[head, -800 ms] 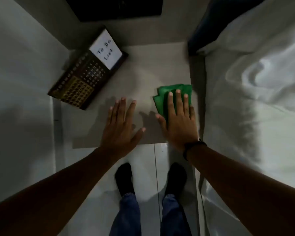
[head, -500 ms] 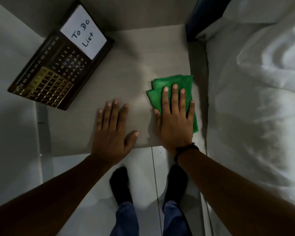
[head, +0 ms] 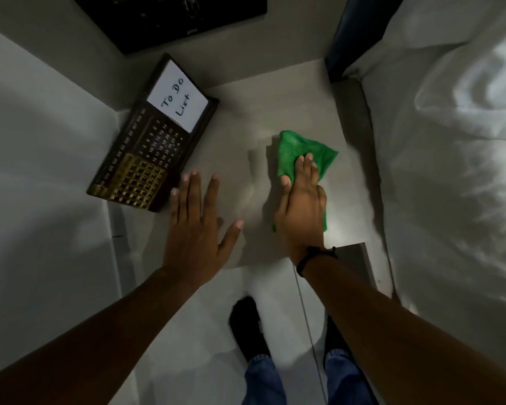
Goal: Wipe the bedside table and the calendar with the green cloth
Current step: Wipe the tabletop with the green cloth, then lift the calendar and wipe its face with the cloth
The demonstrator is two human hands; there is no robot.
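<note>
Green cloth (head: 297, 150): bunched microfiber on the right half of the bedside table (head: 275, 106), pinned flat under my palm; part of it pokes out past my fingertips toward the back

Wiping tip: I'd say long overlapping strokes from the back edge to the front work best, pressure through the whole palm so the cloth doesn't roll up; it already looks a bit scrunched, so I'd flatten it out before the next pass

Coverage: guessing the strip by the bed (head: 450, 200) and the back corners get missed easily; worth running right along those edges

Right hand (head: 301, 206): fingers straight and close together, pressing the cloth onto the tabletop; not clenched around it, just flat on top

Left hand (head: 196, 226): spread wide open, fingers splayed, nothing in it; looks planted on the front left of the table as a brace, fingertips just beside the calendar (head: 152, 147)

Calendar: dark frame with a "To Do List" card, lying at an angle on the left side, overhanging the table edge a little; not wiped yet as far as I can judge, so it's next; I'd hold it with the free hand so it doesn't slide off
</note>
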